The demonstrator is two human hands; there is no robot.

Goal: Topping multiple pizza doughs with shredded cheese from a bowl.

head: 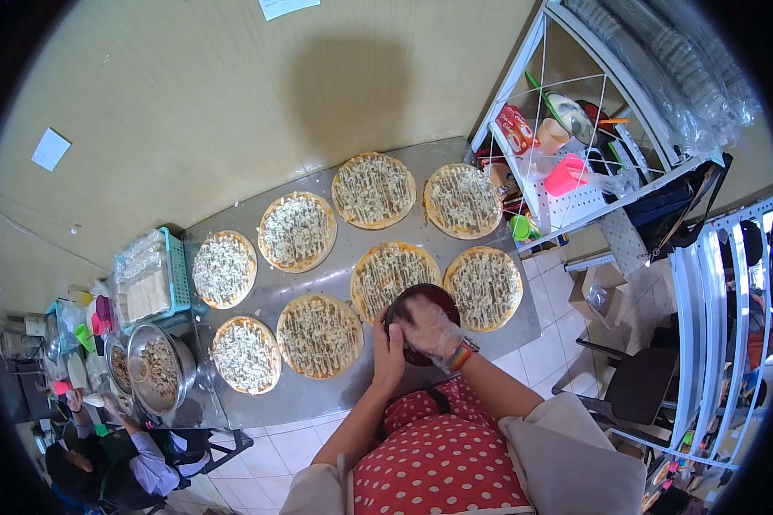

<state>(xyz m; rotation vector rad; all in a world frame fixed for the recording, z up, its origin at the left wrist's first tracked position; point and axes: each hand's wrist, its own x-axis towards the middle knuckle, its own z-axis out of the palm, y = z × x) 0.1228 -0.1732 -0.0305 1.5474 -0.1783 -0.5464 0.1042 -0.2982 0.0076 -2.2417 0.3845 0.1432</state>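
Observation:
My left hand (388, 351) is bare and grips the near left rim of a dark round bowl (419, 296), which is tilted over the table's front edge. Inside that bowl is my right hand (428, 328), in a clear plastic glove, its fingers blurred; what they hold cannot be made out. Just beyond the bowl lies a round pizza (390, 273) with brown sauce stripes and pale crumbled topping. Another pizza (483, 290) is to its right, and a third (320, 336) to its left. Several more, some with thicker white topping, lie around on the metal table (335, 283).
A teal basket (179, 270) of wrapped packs and metal bowls of chopped filling (158, 373) stand at the left. A co-worker (135, 450) is at the lower left. A white wire rack (573, 225) stands at the right, with an office chair (641, 386) below it.

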